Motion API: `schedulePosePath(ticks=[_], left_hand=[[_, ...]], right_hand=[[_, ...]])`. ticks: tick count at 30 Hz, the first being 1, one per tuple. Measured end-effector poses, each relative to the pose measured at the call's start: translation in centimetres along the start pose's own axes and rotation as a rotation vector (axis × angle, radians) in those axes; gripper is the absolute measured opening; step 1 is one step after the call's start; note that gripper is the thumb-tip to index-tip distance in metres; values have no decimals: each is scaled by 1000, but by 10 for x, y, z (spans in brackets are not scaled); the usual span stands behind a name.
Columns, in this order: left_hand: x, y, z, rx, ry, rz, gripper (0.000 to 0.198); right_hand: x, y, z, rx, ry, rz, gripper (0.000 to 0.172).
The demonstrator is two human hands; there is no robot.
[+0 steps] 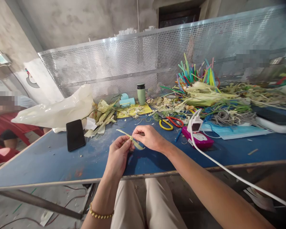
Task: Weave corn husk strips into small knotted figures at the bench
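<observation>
Over the front of the blue table, my left hand [120, 152] is closed in a pinch on a narrow pale-green corn husk strip [138, 145]. Its thin end points up and left; the wider end hangs down to the right. A small knot-like bunch shows at the strip's middle. There, my right hand [149, 136] pinches with thumb and forefinger, close beside the left fingertips. Whatever lies between the fingertips is mostly hidden. Scissors [171, 122] with one yellow and one red handle lie beyond my right hand.
A black phone [75, 135] lies left, near a plastic bag [59, 109] and husks [103, 119]. Behind stands a green tumbler [141, 94]. On the right are piled husks [202, 93], coloured pipe cleaners [193, 74], a purple power strip [201, 140] and its white cable [219, 163].
</observation>
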State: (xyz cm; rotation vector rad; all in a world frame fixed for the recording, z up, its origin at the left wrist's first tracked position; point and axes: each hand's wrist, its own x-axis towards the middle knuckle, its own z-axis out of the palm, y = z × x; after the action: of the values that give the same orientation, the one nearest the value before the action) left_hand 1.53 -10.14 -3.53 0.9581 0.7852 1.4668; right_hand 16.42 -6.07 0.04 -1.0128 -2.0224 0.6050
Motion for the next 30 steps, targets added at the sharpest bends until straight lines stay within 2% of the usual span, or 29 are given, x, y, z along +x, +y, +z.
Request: schedulePosePath(ticks=[6, 10, 12, 15, 17, 20, 23, 26, 30], left_hand=[[-3, 3, 0, -19, -103, -14, 25], [-3, 1, 1, 56, -120, -18, 30], [-3, 1, 2, 74, -96, -29, 33], [1, 2, 2, 48, -24, -25, 31], [3, 1, 0, 9, 31, -23, 29], [7, -1, -3, -88, 88, -19, 29], [8, -3, -4, -152, 94, -2, 29], [7, -5, -4, -140, 76, 23, 28], [3, -6, -2, 11, 13, 61, 23]], right_hand=[[1, 5, 1, 98, 27, 44, 16], [1, 4, 1, 66, -10, 2, 16], [0, 2, 0, -84, 74, -56, 11], [-2, -2, -1, -371, 347, -162, 8], [-4, -4, -2, -418, 416, -235, 12], [-5, -7, 2, -281, 261, -282, 18], [-5, -5, 9, -167, 120, -231, 9], [-3, -2, 13, -106, 90, -192, 4], [-2, 0, 12, -101, 96, -179, 10]])
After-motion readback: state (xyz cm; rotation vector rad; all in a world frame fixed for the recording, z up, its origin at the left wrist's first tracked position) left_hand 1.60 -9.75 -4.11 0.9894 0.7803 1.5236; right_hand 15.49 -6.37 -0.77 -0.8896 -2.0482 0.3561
